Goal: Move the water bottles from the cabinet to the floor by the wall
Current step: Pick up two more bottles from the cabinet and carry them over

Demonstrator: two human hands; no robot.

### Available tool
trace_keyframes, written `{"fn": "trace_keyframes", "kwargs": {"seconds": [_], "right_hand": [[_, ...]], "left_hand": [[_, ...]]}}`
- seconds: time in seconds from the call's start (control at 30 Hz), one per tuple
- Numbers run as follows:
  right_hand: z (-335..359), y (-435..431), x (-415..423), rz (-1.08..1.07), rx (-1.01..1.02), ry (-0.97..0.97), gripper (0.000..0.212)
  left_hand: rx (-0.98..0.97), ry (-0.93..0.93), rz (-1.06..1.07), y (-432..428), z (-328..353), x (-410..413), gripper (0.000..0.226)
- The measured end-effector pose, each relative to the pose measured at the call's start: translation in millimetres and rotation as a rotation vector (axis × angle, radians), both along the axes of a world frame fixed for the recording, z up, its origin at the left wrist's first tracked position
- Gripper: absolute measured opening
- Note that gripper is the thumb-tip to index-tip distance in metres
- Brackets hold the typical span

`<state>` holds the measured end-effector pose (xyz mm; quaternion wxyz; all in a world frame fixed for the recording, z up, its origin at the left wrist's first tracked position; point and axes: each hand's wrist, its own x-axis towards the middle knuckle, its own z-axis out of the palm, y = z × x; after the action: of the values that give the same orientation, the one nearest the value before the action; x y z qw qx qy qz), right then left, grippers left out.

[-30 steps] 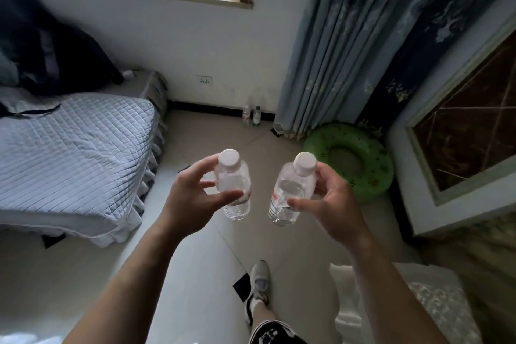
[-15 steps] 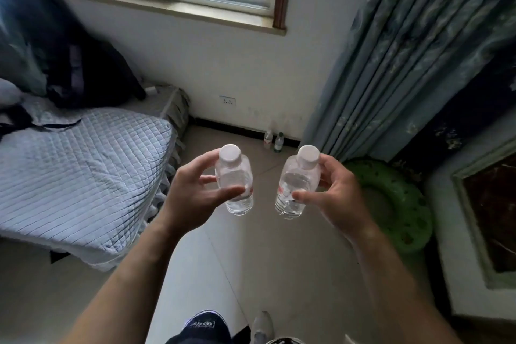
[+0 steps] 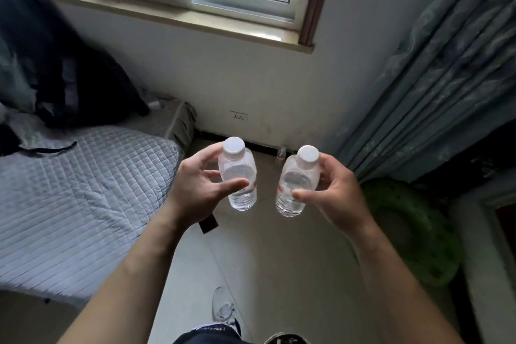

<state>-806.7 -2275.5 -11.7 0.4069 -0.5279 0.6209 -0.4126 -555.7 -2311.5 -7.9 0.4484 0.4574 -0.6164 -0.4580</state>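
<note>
the carry step is in hand: the left hand (image 3: 195, 190) is clamped on one water bottle (image 3: 238, 176), the right hand (image 3: 332, 193) on another (image 3: 294, 184), both upright. beyond the grip, a bottle (image 3: 281, 154) stands by the wall (image 3: 251, 86); next, lower these beside it.

1. The floor (image 3: 279, 274) is pale tile, running up to the dark skirting under the window wall.
2. One small bottle (image 3: 281, 154) stands on it at that far edge, by the skirting.
3. A green swim ring (image 3: 413, 234) lies along the floor's right edge.
4. A bed (image 3: 78, 204) sits on its left side.
5. A grey shoe (image 3: 223, 307) rests at the near edge.
</note>
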Motion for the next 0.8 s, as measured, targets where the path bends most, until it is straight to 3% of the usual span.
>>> {"fn": "trace_keyframes", "kwargs": {"seconds": [0.33, 0.8], "right_hand": [[-5, -112, 24, -0.062, 0.017, -0.078, 0.065], [-35, -330, -22, 0.008, 0.092, -0.159, 0.07]], "left_hand": [[0.054, -0.044, -0.04, -130, -3, 23, 0.06], [0.089, -0.181, -0.03, -328, -24, -24, 0.06]]}}
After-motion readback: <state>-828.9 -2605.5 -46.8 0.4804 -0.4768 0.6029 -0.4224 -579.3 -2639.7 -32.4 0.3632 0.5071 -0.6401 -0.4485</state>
